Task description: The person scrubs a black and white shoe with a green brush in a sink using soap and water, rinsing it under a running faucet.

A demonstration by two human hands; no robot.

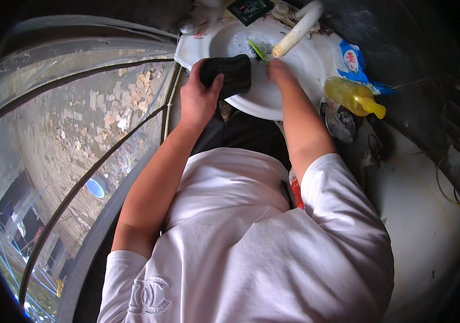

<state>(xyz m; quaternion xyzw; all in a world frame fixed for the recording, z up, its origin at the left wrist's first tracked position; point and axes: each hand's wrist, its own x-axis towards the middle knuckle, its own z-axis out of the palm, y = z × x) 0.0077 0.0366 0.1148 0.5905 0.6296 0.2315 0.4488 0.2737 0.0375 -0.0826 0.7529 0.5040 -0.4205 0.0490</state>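
Observation:
My left hand (201, 93) grips a black object (232, 76) with rounded corners and a faintly ridged surface, its thumb lying across the near face. The object is held over the near left part of a white washbasin (254, 105); its exact kind is unclear. Inside the basin, my right hand (281, 73) is closed around a slim tool with a bright green part (257, 49). Its other end is hidden by the hand and the faucet. Foamy water (238, 40) lies in the bowl. A worn white faucet spout (298, 30) reaches over the basin, just above my right fingers.
A yellow squeeze bottle (349, 96) lies on its side right of the basin, beside a blue-and-white packet (351, 60). A dark green sachet (250, 10) rests on the back rim. Framed window panes (72, 105) stand close on the left, with a blue bucket (96, 186) beyond them.

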